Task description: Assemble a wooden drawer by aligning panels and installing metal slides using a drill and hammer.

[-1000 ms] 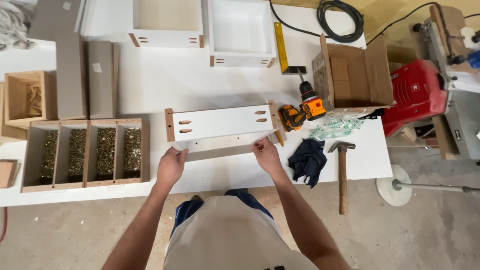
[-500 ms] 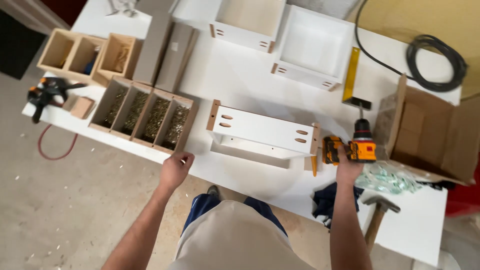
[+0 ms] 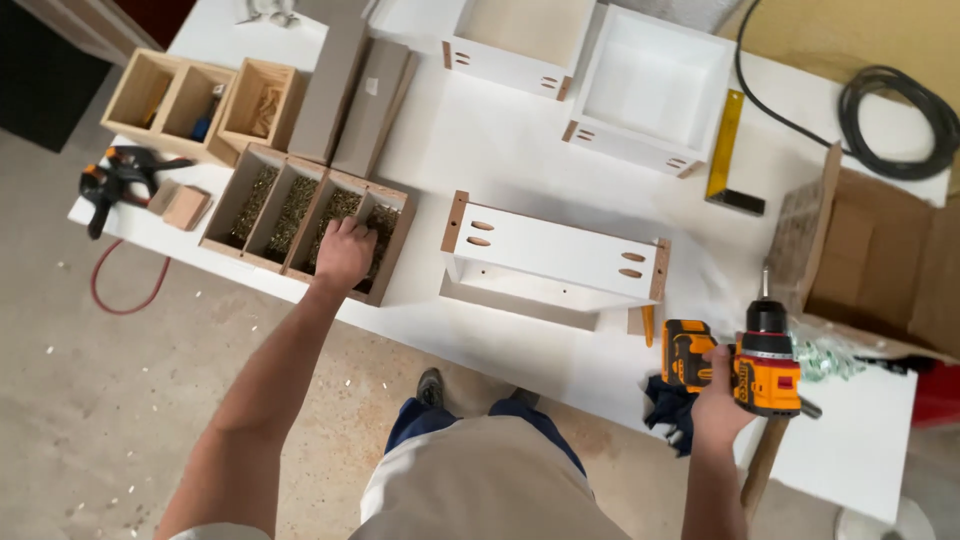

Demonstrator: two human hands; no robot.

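1. Right hand (image 3: 715,395) wrapped around the orange cordless drill (image 3: 755,362) at the near counter (image 3: 500,150) edge, bit pointing away.
2. Left hand (image 3: 343,252) fingers curled down into the divided wooden screw tray (image 3: 300,215), rightmost compartments.
3. White drawer box (image 3: 555,258) lies between the hands.
4. Farther back: two more white drawer boxes (image 3: 600,70), yellow square (image 3: 728,150).

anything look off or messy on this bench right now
Mostly orderly. Two things stand out: small pale bits lie scattered on the concrete floor below the table's near edge, and the dark cloth hangs half off the white table by the right hand holding the orange drill.
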